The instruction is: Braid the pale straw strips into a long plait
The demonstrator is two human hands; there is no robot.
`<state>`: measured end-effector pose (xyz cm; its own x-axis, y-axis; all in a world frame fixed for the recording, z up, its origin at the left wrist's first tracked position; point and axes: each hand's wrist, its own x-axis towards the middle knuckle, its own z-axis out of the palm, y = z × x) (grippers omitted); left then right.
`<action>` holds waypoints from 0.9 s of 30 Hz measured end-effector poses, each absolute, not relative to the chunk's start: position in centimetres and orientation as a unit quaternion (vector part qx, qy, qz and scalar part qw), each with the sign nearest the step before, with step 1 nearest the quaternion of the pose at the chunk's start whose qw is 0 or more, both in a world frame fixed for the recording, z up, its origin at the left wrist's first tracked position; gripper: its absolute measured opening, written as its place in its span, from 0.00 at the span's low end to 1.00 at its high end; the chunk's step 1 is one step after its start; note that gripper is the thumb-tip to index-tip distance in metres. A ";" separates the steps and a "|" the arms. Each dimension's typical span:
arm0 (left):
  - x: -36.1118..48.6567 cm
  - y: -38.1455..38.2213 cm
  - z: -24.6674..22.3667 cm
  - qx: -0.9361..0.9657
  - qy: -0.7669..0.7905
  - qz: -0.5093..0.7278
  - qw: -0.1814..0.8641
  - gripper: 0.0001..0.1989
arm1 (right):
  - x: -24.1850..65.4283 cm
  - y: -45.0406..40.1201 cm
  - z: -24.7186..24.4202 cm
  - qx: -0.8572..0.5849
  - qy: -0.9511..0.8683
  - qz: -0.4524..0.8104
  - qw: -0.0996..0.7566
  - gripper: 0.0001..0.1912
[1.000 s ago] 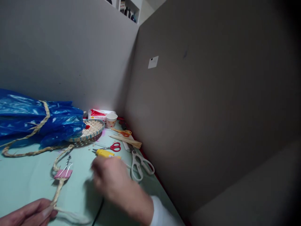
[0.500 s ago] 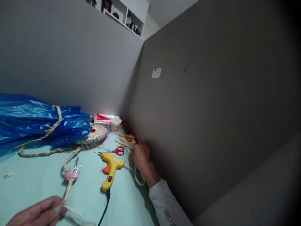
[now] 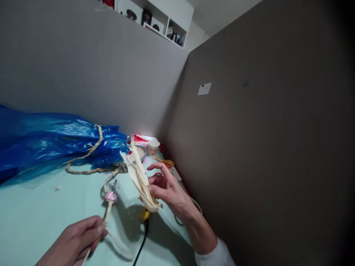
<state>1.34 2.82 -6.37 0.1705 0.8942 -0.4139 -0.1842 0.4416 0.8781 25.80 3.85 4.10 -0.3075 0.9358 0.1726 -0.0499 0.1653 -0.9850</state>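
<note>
Between the thumb and fingers of my left hand (image 3: 83,236) is the lower end of a pale braided cord (image 3: 108,212). A pink binder clip (image 3: 111,196) grips the braid just above those fingers. My right hand (image 3: 163,188) holds a bundle of cream, leaf-like strips (image 3: 140,181) above the table, thumb and lower fingers at its side, index finger raised. The strips and hand largely hide the yellow glue gun (image 3: 145,214) and the red scissors (image 3: 158,174). A loose pale strand (image 3: 119,246) trails right from my left hand.
A blue plastic bag (image 3: 55,138) tied with braided cord lies at the left. Behind the strips are a woven basket (image 3: 142,152), a paper cup (image 3: 153,147) and orange scissors (image 3: 168,162). A brown partition (image 3: 249,129) rises at the right.
My right hand has lifted the cream strips from beside the partition and brought them left over the glue gun. The view has shifted; my left hand still pinches the braid.
</note>
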 end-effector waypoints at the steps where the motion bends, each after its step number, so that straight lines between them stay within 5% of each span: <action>1: 1.5 2.6 -5.8 0.358 0.524 0.385 0.670 0.24 | 25.3 3.6 4.0 -0.351 -0.623 0.539 0.446 0.20; 5: 1.8 2.0 -3.8 0.379 0.535 0.368 0.659 0.20 | 23.3 2.9 3.5 -0.384 -0.702 0.465 0.379 0.06; 19: 1.6 1.5 -2.9 0.438 0.500 0.348 0.661 0.23 | 20.4 1.5 0.7 -0.454 -0.767 0.331 0.312 0.14; 27: 2.3 1.3 -1.6 0.441 0.523 0.331 0.650 0.25 | 20.2 1.9 0.2 -0.437 -0.740 0.378 0.345 0.18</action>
<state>2.30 1.29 -1.60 0.2339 0.8916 -0.3878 0.0314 0.3918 0.9195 20.19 1.91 0.19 -0.3808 0.9071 0.1792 0.3857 0.3320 -0.8608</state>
